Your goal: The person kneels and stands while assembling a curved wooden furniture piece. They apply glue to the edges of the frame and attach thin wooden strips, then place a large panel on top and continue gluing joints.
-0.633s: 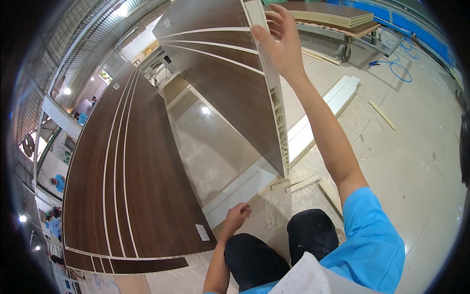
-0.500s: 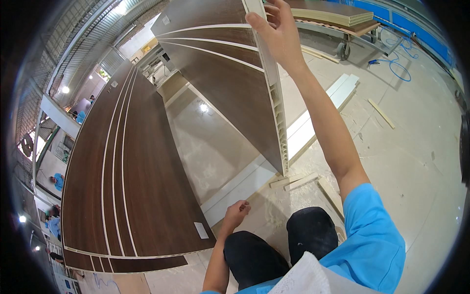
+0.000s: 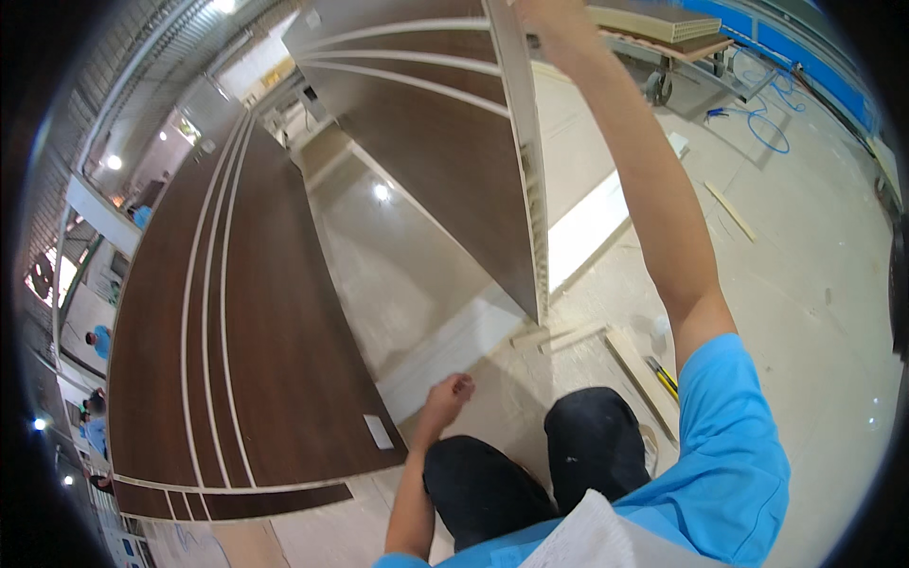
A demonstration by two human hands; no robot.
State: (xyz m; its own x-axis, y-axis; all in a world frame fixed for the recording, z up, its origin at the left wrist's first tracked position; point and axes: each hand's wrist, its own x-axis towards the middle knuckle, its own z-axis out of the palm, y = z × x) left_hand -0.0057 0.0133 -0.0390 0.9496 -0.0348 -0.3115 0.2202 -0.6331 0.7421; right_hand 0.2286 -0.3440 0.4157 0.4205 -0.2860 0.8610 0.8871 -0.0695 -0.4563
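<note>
A dark brown door panel [image 3: 445, 180] with pale stripes stands on its edge before me, its cellular core showing along the narrow side. High up at that side is my right hand [image 3: 552, 21], cut off by the top of the picture; its fingers hardly show. My left hand [image 3: 447, 401] hovers low in front of my left knee, apart from both panels, with its fingers curled in. Whether it holds anything small is hidden. To its left, a second brown door panel [image 3: 294, 360] with matching stripes bears a white label [image 3: 378, 432] near its corner.
White boards [image 3: 589, 227] lie on the floor behind the upright panel. Short pale strips [image 3: 573, 338], a longer wooden slat [image 3: 644, 383] and a yellow-black utility knife [image 3: 665, 377] lie near my right knee. Beyond are a wheeled cart [image 3: 660, 83] and blue hose [image 3: 765, 137].
My right hand has gone up along the panel's edge, mostly out of the picture. The left hand stays low with curled fingers. The utility knife has come into sight beside my right arm.
</note>
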